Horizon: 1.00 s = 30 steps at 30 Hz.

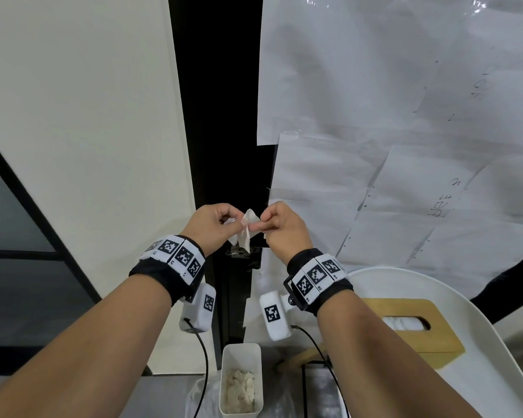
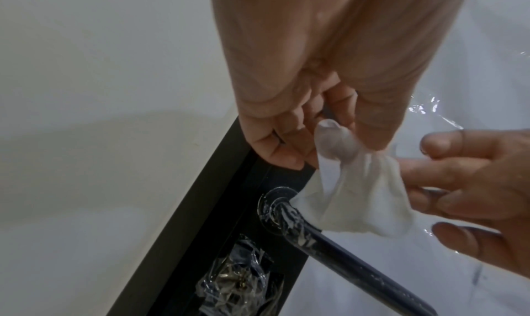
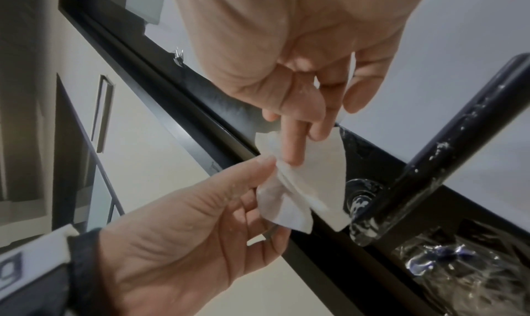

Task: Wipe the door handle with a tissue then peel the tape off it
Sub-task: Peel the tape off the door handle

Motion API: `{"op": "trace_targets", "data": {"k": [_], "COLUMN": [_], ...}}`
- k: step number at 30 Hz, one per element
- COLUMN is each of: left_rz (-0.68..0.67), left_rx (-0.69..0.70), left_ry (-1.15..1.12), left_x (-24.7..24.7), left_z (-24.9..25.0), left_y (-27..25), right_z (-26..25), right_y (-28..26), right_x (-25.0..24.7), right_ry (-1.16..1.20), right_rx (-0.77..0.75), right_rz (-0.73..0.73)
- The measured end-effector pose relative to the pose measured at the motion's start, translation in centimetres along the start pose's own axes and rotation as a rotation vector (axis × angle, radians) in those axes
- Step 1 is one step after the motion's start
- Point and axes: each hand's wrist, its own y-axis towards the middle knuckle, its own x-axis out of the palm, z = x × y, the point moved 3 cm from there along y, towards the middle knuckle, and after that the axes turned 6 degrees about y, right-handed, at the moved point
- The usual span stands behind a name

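a person's two hands meet just above a dark, rounded metal door handle, sharing a small crumpled white tissue between them. the left hand pinches one edge of the tissue between thumb and curled fingers, while the right hand grips the opposite edge, its fingers laid along the sheet, apparently to fold or bunch it into a pad before it goes to the metal. in the left wrist view the tissue's lowest corner hangs at the handle's round base, at about 7 o'clock from the pinch, and seems to brush it. the handle juts from a black door frame and carries strips of wrinkled clear tape around its root, with white flecks further along the bar; a larger wad of crumpled clear plastic covers the lock plate below, at 6 o'clock. judging by the tape still in place, the wiping is only starting and the peeling is yet to come. in the head view a wooden tissue box rests on a white round seat at 4 o'clock, within reach of the right hand, and a white rectangular bin holding used scraps stands at 6 o'clock, likely for the waste.
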Motion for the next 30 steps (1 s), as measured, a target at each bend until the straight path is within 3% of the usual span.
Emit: {"op": "trace_targets", "data": {"k": [3,8,12,15,19,25,30], "left_rz": [-0.001,-0.080,-0.083,-0.054,-0.075,-0.041,0.015], "left_rx": [-0.011,-0.030,-0.150,-0.119,-0.145,-0.053,-0.132], "left_ry": [-0.031,-0.097,-0.207,-0.035,-0.039,0.106,0.174], "left_x": [-0.1,-0.1,-0.1,-0.2,-0.1,0.4,1.7], "left_z": [0.0,-0.1,-0.2,-0.3,-1.3,-1.4,-2.6], "left_y": [0.1,0.2,0.2,0.3,0.3,-0.1,-0.1], "right_z": [0.3,1.1,1.5,1.8,2.0,2.5,2.4], "right_y": [0.4,0.9,1.5,1.6,1.7,1.4,1.6], "right_x": [-0.6,-0.2,-0.2,-0.2,-0.5,0.1,0.4], "right_ry": [-0.126,-0.217,-0.218,-0.212,-0.298,-0.369,-0.414], "right_rx": [-0.010,0.052,0.066,0.081,0.075,0.122,0.101], "right_rz": [0.070,-0.025,0.019,0.030,0.045,0.002,-0.021]}}
